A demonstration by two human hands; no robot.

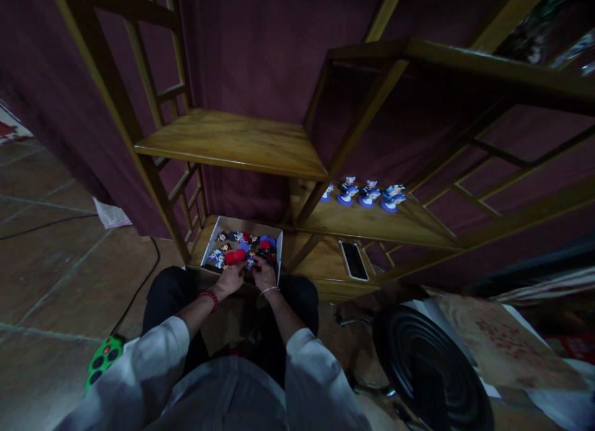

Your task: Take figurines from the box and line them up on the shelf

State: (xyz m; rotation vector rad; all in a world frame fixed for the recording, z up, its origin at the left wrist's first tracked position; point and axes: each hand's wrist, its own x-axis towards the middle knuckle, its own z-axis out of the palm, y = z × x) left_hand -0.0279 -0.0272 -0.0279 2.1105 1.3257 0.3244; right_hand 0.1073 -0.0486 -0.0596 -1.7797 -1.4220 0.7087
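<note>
On the lowest shelf, a shallow white-edged box (215, 231) holds several small figurines, among them red, blue and white ones. Over its front edge comes my left hand (231, 279), with a red bead bracelet on the wrist. Its fingers are drawn together beside a red figurine (235, 256), and their tips are too dark to make out fully. My right hand (264, 274), wearing a pale bracelet, has its fingers closed about a small blue-and-white figurine (250, 261) between the two hands. Parts of the figurines lie hidden behind my fingers.
Several blue-and-white figurines (369, 195) stand on the middle shelf (372, 223). A white-rimmed phone (354, 260) lies on the low shelf. A wooden shelf board (237, 142) juts above the box. To the right is a round black stool (432, 369); a green power strip (105, 361) sits left.
</note>
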